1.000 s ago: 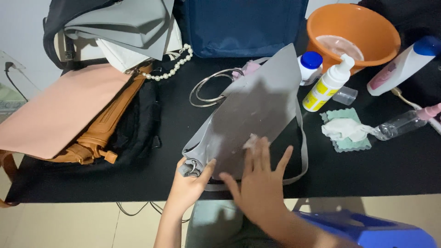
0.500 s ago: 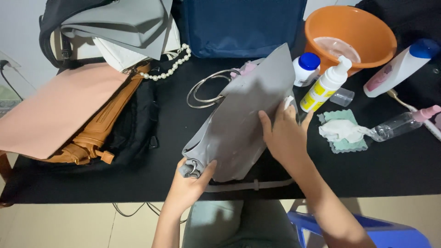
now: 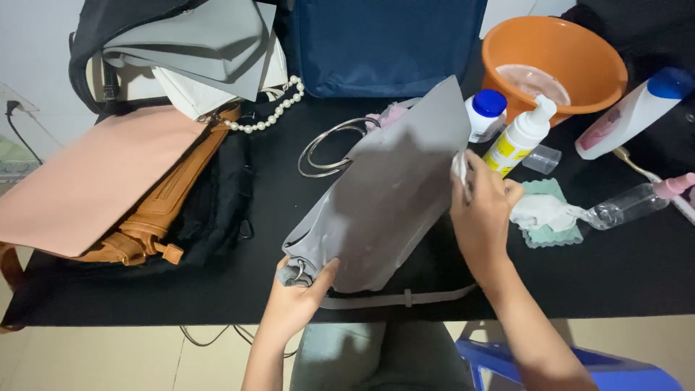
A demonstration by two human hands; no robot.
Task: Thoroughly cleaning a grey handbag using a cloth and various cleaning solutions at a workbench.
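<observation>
A black surface [image 3: 622, 275] carries everything, and the grey bag [image 3: 387, 199] lies tilted across its middle, one corner raised toward the orange basin [image 3: 554, 61]. Left of the grey bag sit a pink bag [image 3: 87, 181] and a tan bag [image 3: 156, 217]; behind it stands a blue bag [image 3: 384, 43]. Right of it are a pump bottle [image 3: 521, 137] and a green cloth [image 3: 554, 217].

The wiping looks underway: the broad face shows faint smears, so part seems untreated.

The left hand [image 3: 297, 297] pinches the grey bag's lower corner, grip clamped near the ring. The right hand [image 3: 481, 210] presses a small white wipe [image 3: 459, 168] against the upper edge, fingers curled on it.
</observation>
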